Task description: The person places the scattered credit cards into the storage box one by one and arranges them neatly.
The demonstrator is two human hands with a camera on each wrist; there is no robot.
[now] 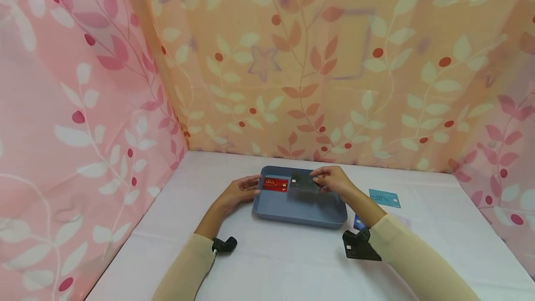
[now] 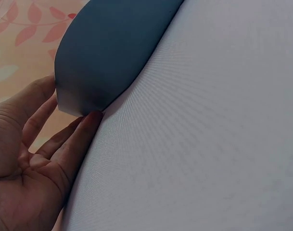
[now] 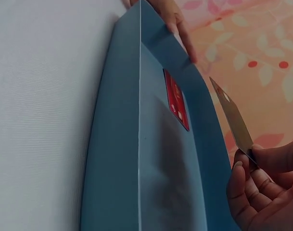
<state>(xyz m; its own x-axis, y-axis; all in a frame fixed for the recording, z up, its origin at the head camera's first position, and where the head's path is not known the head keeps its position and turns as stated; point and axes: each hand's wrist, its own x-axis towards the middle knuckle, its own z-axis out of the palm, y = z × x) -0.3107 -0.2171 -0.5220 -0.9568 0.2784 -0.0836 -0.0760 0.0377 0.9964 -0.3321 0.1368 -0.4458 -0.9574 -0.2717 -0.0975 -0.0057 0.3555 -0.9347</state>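
A blue-grey tray [image 1: 298,219] lies on the white table, with a red VIP card [image 1: 274,184] flat inside it near its far left corner. My right hand [image 1: 336,183] pinches a black VIP card [image 1: 301,182] between thumb and fingers, above the far side of the tray. In the right wrist view that card [image 3: 233,120] is held tilted over the tray's inside, and its shadow falls on the tray floor. At the tray's left end rests my left hand [image 1: 240,194], its fingers extended; in the left wrist view the fingertips touch the outer wall [image 2: 112,48].
Right of the tray, a teal card [image 1: 384,198] lies on the table. A blue card [image 1: 357,223] and a pale card [image 1: 404,220] are partly hidden by my right forearm, and another black card [image 1: 362,251] lies nearer me. Patterned cloth [image 1: 309,82] hangs behind.
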